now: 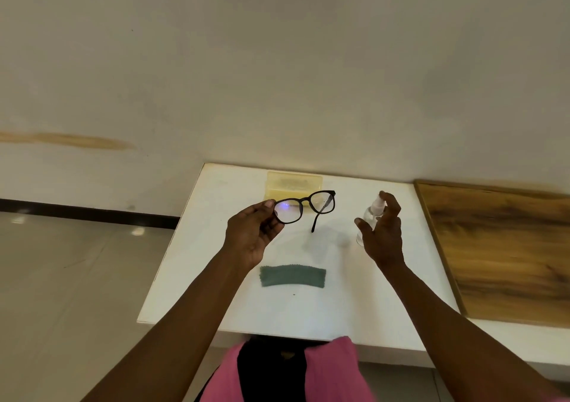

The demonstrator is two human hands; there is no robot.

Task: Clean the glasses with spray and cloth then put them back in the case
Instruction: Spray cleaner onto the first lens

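My left hand [251,235] pinches the left end of black-framed glasses [305,205], holding them up above the white table [222,278] with one temple arm hanging down. My right hand [382,232] grips a small clear spray bottle [371,213], index finger on its white nozzle, to the right of the glasses. A green cleaning cloth [293,275] lies flat on the table below both hands. A translucent yellow case [293,184] sits at the table's far edge, partly hidden behind the glasses.
A wood-grain board [499,247] lies along the table's right side. The white wall rises directly behind the table. Tiled floor lies to the left. Pink and black clothing shows at the near table edge.
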